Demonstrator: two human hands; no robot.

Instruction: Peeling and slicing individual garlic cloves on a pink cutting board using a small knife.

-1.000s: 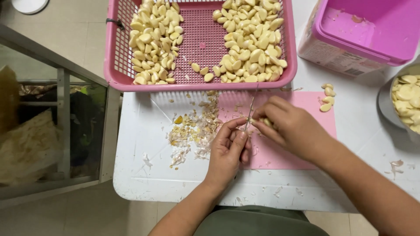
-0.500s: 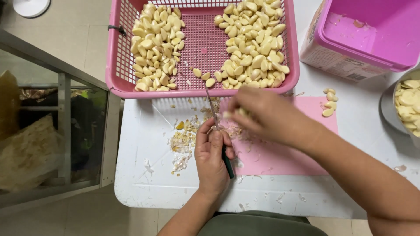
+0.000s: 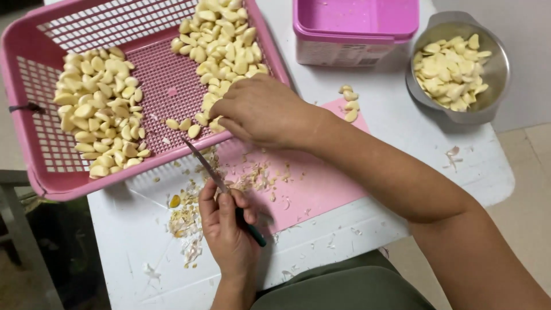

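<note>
Left hand (image 3: 229,227) wraps a small knife (image 3: 221,185), dark handle in the fist, thin blade angled up toward the basket (image 3: 40,166); peel scraps (image 3: 186,221) lie just beside it; best kept still and blade-away while the other hand works. Right hand (image 3: 261,112) reaches over the basket rim, fingers curled down onto the cloves (image 3: 221,40); likely pinching one, though the grip is hidden; take a single clove, clear of the blade. Pink mat (image 3: 321,183) on a white table (image 3: 138,252); farther off, a pink tub (image 3: 356,26) and a steel bowl (image 3: 496,86) of peeled cloves; tiled floor (image 3: 528,172) at right.
</note>
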